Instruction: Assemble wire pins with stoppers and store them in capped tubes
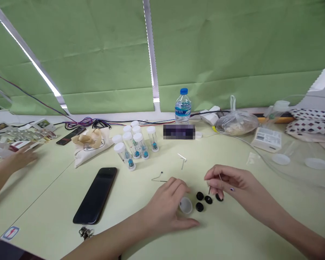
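My left hand (168, 204) rests over the table, thumb and fingers spread around a small round white cap (186, 206). Whether the fingertips touch the cap, I cannot tell. A thin metal rod (209, 189) is pinched between the thumb and fingers of my right hand (227, 180), pointing down above several small black round pieces (199, 207). A dark bead-like dot (232, 189) shows against that hand. Left of the cap lies a bent metal wire (159, 179) with a dark tip, partly behind my left fingers. Short silvery pins (182, 159) lie farther back.
Several clear tubes with white caps and blue contents (137, 144) stand back left. Nearby are a black phone (95, 195), keys (85, 232), a cloth pouch (92, 144), a water bottle (183, 106) and a plastic bag (237, 122). Another person's hand (20, 159) is at far left.
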A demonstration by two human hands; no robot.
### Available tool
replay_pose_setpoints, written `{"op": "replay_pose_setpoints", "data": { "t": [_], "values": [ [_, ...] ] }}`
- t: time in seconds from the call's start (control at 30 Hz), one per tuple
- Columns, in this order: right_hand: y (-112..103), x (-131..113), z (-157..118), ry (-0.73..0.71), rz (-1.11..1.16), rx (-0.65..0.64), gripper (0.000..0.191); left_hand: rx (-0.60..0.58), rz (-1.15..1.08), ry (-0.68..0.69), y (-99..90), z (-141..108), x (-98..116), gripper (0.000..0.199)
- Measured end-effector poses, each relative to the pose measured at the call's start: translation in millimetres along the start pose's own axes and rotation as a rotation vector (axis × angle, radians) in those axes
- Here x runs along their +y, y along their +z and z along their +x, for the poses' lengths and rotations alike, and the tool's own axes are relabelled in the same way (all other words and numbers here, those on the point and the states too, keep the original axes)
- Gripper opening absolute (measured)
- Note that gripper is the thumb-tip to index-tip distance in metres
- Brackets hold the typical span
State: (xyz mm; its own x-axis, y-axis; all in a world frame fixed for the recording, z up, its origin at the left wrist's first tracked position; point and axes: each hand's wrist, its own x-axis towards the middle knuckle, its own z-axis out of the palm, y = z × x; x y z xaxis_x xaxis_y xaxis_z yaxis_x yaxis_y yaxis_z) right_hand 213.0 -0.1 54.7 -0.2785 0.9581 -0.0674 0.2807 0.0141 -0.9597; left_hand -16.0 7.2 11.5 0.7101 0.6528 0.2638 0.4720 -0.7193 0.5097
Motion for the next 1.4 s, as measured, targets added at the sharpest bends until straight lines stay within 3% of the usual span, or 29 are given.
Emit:
{"op": "replay_pose_setpoints", "data": {
  "t": [0.17, 0.37, 0.9, 1.4],
  "values": [
    [7.4, 3.7, 3.2, 0.036, -0.051, 0.006, 0.020, -0.121, 0.117, -0.129, 2.0, 0.4, -1.2, 0.033],
    [-0.4, 10.4, 9.9, 0.025, -0.268, -0.027, 0.021, -0.095, 0.141, -0.116, 0.9, -0.5, -1.7, 0.015],
    [-1.2, 13.5, 11.3, -0.025, -0.462, -0.068, 0.021, -0.067, 0.132, -0.082, 2.6, -0.3, -4.6, 0.013],
    [3.9, 27.8, 18.5, -0.289, -0.481, -0.147, 0.035, -0.045, 0.085, -0.069, 5.8, -1.7, -5.7, 0.016]
  ]
}}
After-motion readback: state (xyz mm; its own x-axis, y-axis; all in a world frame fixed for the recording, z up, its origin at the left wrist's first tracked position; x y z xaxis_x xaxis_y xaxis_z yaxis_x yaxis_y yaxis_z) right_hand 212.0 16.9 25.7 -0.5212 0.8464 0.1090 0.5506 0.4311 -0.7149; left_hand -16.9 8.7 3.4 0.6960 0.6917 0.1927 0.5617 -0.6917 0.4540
